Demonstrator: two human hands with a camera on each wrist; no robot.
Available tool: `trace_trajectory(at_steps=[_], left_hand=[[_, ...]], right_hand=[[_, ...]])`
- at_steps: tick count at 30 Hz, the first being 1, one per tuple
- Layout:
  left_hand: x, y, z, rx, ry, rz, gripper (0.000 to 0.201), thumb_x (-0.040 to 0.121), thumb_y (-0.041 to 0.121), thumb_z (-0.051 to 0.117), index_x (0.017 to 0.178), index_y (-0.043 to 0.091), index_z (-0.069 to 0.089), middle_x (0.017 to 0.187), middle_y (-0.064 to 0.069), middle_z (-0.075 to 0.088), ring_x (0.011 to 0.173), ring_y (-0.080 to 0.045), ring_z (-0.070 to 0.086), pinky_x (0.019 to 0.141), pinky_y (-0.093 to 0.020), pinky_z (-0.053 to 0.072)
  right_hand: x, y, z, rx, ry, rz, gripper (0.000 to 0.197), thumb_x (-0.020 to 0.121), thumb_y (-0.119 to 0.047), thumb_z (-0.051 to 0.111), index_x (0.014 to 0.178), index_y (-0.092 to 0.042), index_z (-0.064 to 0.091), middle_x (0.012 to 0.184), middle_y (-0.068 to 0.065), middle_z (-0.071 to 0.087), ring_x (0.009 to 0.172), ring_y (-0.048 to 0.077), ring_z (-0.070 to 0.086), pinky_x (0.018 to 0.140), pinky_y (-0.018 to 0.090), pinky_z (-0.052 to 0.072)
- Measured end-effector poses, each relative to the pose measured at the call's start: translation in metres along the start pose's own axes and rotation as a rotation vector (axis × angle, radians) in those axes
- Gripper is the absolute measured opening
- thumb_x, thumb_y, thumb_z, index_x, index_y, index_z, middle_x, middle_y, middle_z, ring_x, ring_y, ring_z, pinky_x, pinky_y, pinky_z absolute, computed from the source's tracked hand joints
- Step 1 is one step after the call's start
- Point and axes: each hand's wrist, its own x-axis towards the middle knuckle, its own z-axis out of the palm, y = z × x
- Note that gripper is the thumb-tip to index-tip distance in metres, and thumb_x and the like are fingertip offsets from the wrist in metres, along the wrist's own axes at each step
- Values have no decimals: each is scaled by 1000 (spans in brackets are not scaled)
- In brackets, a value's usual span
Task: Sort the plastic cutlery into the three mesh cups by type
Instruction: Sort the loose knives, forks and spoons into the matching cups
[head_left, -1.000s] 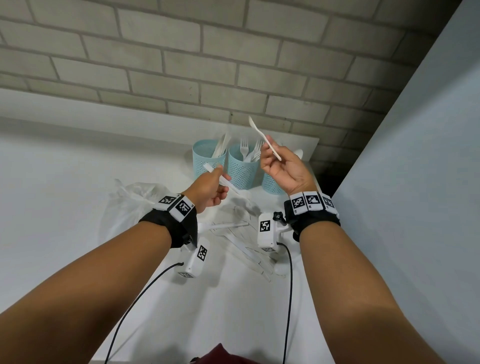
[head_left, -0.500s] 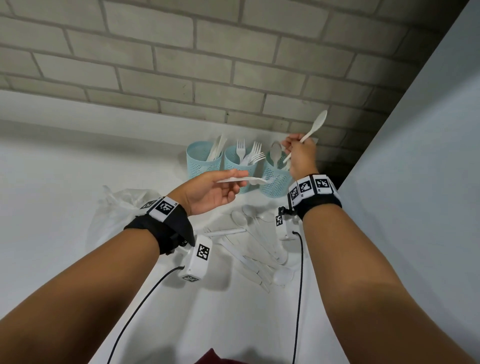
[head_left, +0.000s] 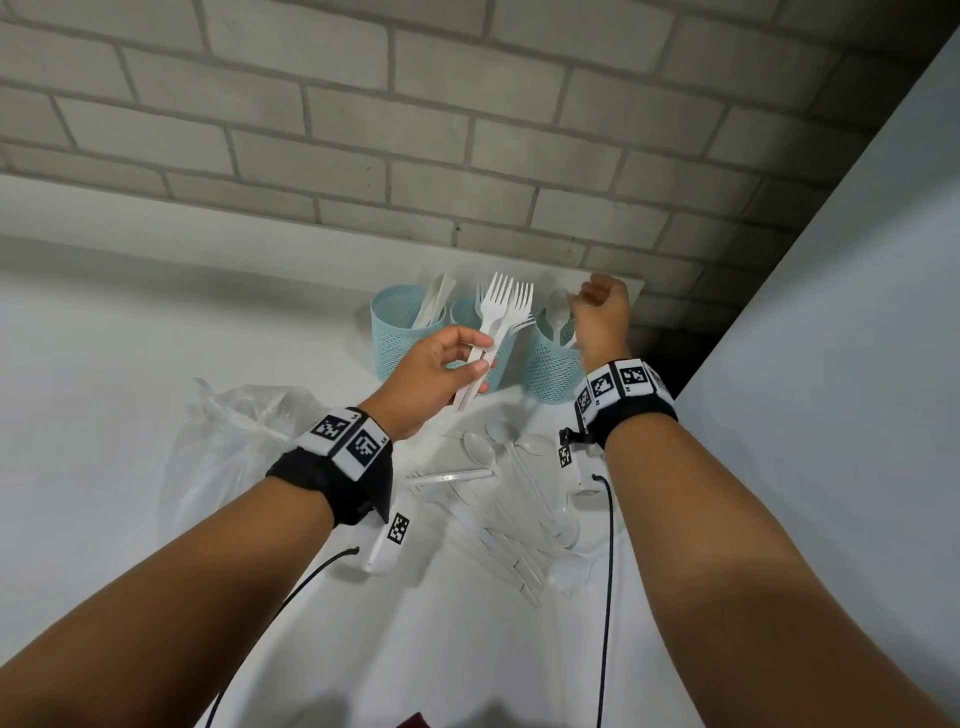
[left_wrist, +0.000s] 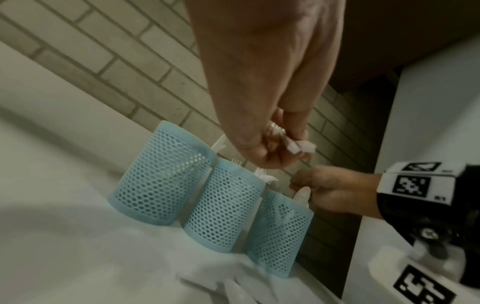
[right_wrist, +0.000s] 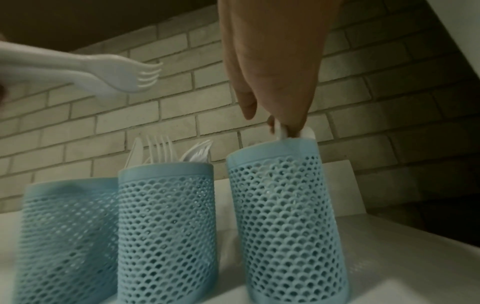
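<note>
Three light-blue mesh cups stand in a row by the brick wall: the left cup has knives, the middle cup forks, the right cup spoons. My left hand grips two white forks by the handles, tines up, in front of the middle cup. My right hand hovers over the right cup, fingertips pinching the top of a white spoon that stands in it. The two forks hang in the air to the left.
A pile of loose white cutlery lies on the white table between my wrists. A crumpled clear plastic bag sits to the left. A white panel closes off the right side, close to the right cup.
My right hand has lowered the spoon from up in the air down into the right cup. My left hand has turned its forks from level to tines-up and moved toward the middle cup.
</note>
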Motion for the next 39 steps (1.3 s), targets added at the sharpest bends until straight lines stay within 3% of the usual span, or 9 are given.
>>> trace_trajectory(at_steps=[2, 8, 12, 16, 19, 25, 28, 32, 39], left_hand=[[2, -2, 3, 32, 59, 52, 18, 90, -1, 55, 96, 16, 54, 97, -9, 60, 74, -13, 62, 61, -13, 52], [9, -11, 9, 18, 209, 34, 33, 87, 1, 61, 108, 18, 42, 86, -5, 65, 62, -9, 66, 65, -24, 51], [10, -13, 11, -63, 221, 8, 28, 88, 1, 60, 112, 10, 48, 84, -2, 65, 59, -3, 66, 58, -17, 51], [9, -14, 10, -83, 215, 9, 16, 88, 1, 60, 102, 6, 57, 84, -2, 66, 61, -1, 67, 60, -14, 50], [7, -15, 8, -47, 215, -26, 8, 88, 5, 62, 93, 11, 61, 81, -3, 66, 64, -3, 66, 64, -16, 50], [-3, -23, -10, 164, 159, -197, 26, 86, 9, 65, 110, 0, 61, 86, -3, 64, 77, -11, 61, 65, -11, 50], [-11, -33, -19, 512, 91, -269, 28, 82, 14, 71, 107, 3, 64, 99, -7, 64, 90, -16, 58, 81, -23, 47], [-25, -43, -21, 1024, -90, -364, 54, 76, 39, 73, 123, 20, 52, 126, -6, 51, 115, -20, 46, 95, -29, 38], [-46, -44, -21, 1325, -249, -505, 106, 63, 58, 76, 145, 23, 18, 141, -11, 25, 134, -31, 22, 108, -45, 33]], right_hand=[[-9, -11, 1, -74, 31, -134, 33, 88, -7, 59, 120, -7, 53, 122, 6, 57, 111, 14, 51, 100, 25, 42], [-44, -43, 11, 19, -49, -361, 36, 89, -23, 62, 122, -12, 53, 124, 3, 57, 114, 12, 52, 98, 20, 40], [-58, -46, 23, 43, -233, -7, 58, 87, -30, 66, 133, -7, 41, 114, 6, 57, 99, 16, 57, 90, 28, 47], [-72, -42, 23, 314, -583, 409, 19, 93, -10, 55, 107, 4, 56, 86, 13, 68, 75, 21, 65, 75, 36, 57], [-78, -48, 22, 387, -681, 411, 30, 96, 0, 44, 125, 7, 45, 83, 11, 69, 76, 18, 68, 69, 29, 58], [-58, -63, 34, 415, -457, 100, 20, 97, -2, 44, 116, -1, 49, 86, 7, 67, 82, 16, 67, 82, 31, 55], [-47, -55, 44, 299, -338, -38, 20, 96, -3, 45, 116, -3, 51, 86, 2, 68, 87, 15, 66, 91, 34, 51], [-49, -36, 53, 145, -334, -10, 26, 93, -2, 51, 120, -1, 53, 98, 8, 67, 98, 22, 63, 96, 37, 48], [-49, -44, 38, 131, -365, -52, 41, 85, 8, 60, 124, 0, 49, 128, 13, 57, 112, 14, 54, 94, 21, 46]])
